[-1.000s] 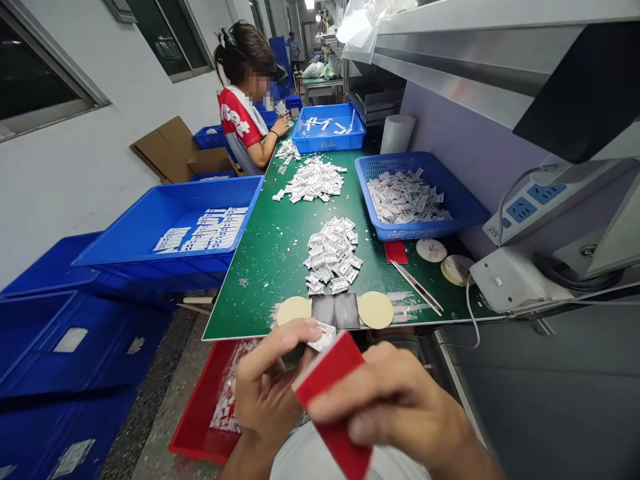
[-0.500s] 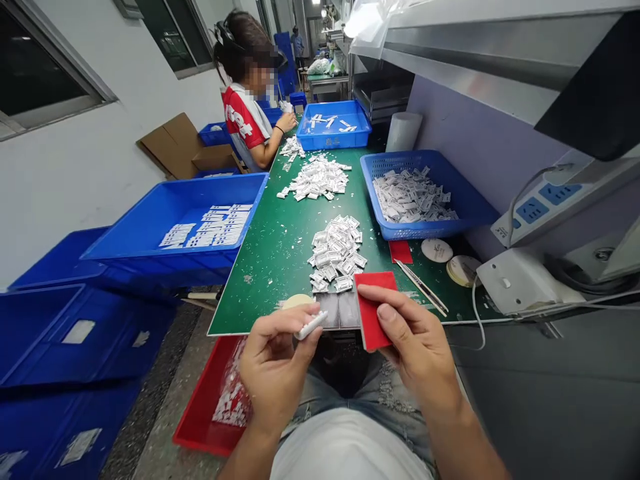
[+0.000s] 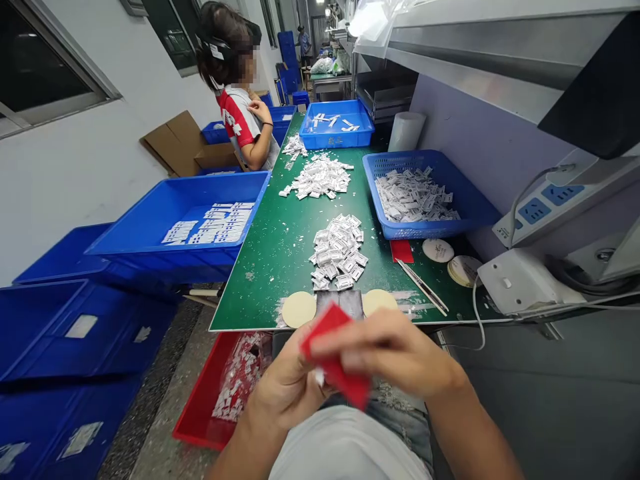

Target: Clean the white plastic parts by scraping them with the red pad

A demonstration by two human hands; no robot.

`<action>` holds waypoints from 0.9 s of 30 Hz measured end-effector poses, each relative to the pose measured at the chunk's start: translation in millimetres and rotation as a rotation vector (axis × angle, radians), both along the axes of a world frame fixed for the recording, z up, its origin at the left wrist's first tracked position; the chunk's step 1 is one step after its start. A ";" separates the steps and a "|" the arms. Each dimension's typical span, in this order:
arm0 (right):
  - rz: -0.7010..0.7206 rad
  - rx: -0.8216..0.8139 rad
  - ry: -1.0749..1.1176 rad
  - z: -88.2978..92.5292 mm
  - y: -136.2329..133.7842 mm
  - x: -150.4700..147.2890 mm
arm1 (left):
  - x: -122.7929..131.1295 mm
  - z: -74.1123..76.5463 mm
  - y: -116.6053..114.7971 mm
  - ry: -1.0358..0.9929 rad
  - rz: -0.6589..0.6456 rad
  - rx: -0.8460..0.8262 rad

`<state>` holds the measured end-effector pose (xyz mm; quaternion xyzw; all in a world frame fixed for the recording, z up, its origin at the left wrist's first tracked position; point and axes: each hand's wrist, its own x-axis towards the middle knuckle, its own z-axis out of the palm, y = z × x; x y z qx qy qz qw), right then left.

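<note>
A worker's right hand (image 3: 385,350) pinches a red card (image 3: 333,353) just off the near edge of a green workbench (image 3: 270,280), fingers laid across the card's upper part. The left hand (image 3: 285,390) is pressed in close behind it, the two hands together, though its fingers are hidden and its grip cannot be told. A sliver of white (image 3: 319,377) shows at the card's lower edge, too small to identify. On the workbench, a heap of white labels (image 3: 337,250) sits near the near edge, with a second heap (image 3: 320,177) farther along. Two tan discs (image 3: 299,309) lie at the near edge, and metal tweezers (image 3: 423,287) rest toward the right side. A blue mesh basket (image 3: 385,163) piled with more labels stands on the workbench's right side, and a blue tray (image 3: 337,110) sits at its far end. A larger blue bin (image 3: 175,200) holding label sheets stands along its left edge, and a red tray (image 3: 200,393) of white scraps sits below its near left corner. Beyond the left edge, a co-worker (image 3: 237,113) in a red-and-white shirt sits with hands raised at chest height.
</note>
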<state>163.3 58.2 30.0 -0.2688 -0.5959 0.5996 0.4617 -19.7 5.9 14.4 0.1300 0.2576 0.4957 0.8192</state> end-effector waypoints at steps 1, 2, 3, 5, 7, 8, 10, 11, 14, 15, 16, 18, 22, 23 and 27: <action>-0.094 0.006 -0.028 1.1 6.0 -0.5 | 0.4 -0.5 -0.2 -0.001 -0.002 0.001; -0.141 0.015 -0.026 2.4 10.3 -0.5 | 0.7 -0.7 -0.1 0.000 -0.002 0.003; -0.110 0.030 -0.016 3.9 12.8 -0.1 | 0.9 -0.6 0.2 0.004 -0.007 0.005; 0.139 0.062 -0.009 6.7 12.4 1.4 | 1.0 -0.1 1.1 0.031 -0.021 0.016; 0.237 0.037 -0.052 8.0 8.9 2.8 | 0.8 -0.4 1.6 0.062 -0.020 0.036; 0.169 -0.002 -0.073 7.7 7.6 3.2 | 0.4 -0.9 1.8 0.076 -0.009 0.049; 0.101 -0.047 -0.078 4.7 7.4 3.3 | -0.7 -2.7 2.3 0.122 0.012 0.071; 0.147 -0.035 -0.082 2.3 8.5 3.1 | -1.6 -3.8 2.5 0.152 0.014 0.090; -0.001 -0.029 -0.136 -5.5 12.6 1.9 | -3.9 -6.1 2.6 0.259 0.061 0.244; -0.154 -0.069 -0.137 -7.3 12.5 1.8 | -4.4 -6.4 2.3 0.325 0.123 0.330; -0.276 -0.120 -0.113 -8.4 11.0 2.1 | -4.7 -6.3 1.8 0.417 0.210 0.426; -0.220 -0.161 -0.022 -8.0 4.4 4.0 | -5.1 -6.1 0.5 0.660 0.437 0.620; -0.026 -0.134 -0.038 -1.1 -9.7 6.3 | -10.9 -9.5 -1.1 1.061 0.699 0.983; -0.134 -0.158 -0.043 0.4 -10.8 5.7 | -13.8 -11.4 -1.2 1.124 0.710 1.044; -0.066 -0.176 -0.017 -1.4 -6.7 0.0 | -25.1 -20.2 -2.1 1.253 0.752 1.080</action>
